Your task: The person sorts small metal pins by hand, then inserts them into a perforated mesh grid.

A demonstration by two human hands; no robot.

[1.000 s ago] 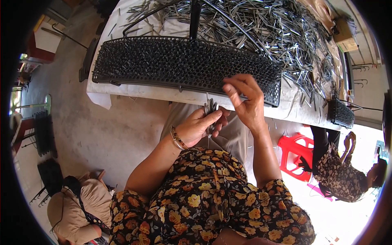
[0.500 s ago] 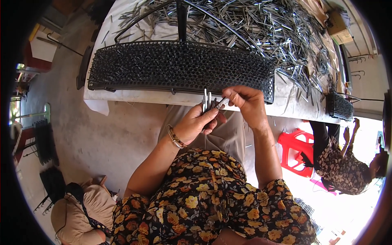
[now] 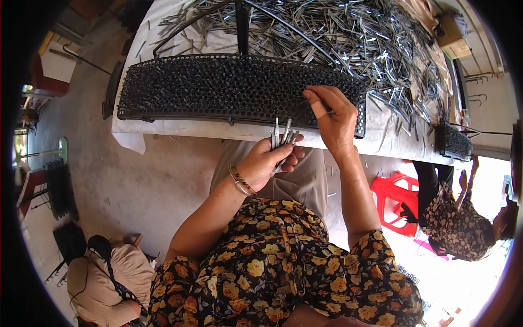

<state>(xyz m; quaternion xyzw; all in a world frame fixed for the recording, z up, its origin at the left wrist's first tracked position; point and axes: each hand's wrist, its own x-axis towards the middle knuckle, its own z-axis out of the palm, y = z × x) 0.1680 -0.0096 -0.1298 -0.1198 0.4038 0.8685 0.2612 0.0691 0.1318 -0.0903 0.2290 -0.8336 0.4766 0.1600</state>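
My left hand (image 3: 272, 159) is closed around a small bundle of thin metal strips (image 3: 281, 133), their ends sticking up past the fingers. It stays just in front of the near edge of a long black perforated rack (image 3: 229, 121). Many short dark pieces (image 3: 218, 87) stand upright in the rack's holes. Over the rack's right part, my right hand (image 3: 335, 111) has thumb and forefinger pinched together close to the holes. Whatever sits between those fingertips is lost against the dark rack. A pale band is wrapped around one finger of this hand.
A big pile of loose metal strips (image 3: 348, 32) covers the white-clothed table (image 3: 376, 133) behind the rack. Black frame bars (image 3: 243, 32) rise above it. Another person (image 3: 457, 223) is at the right, by a red stool (image 3: 393, 199) and a smaller black rack (image 3: 454, 143). Someone else (image 3: 109, 278) is at lower left.
My right hand has left the bundle and moved up and forward onto the rack's right part. The left hand keeps its grip, slightly shifted.
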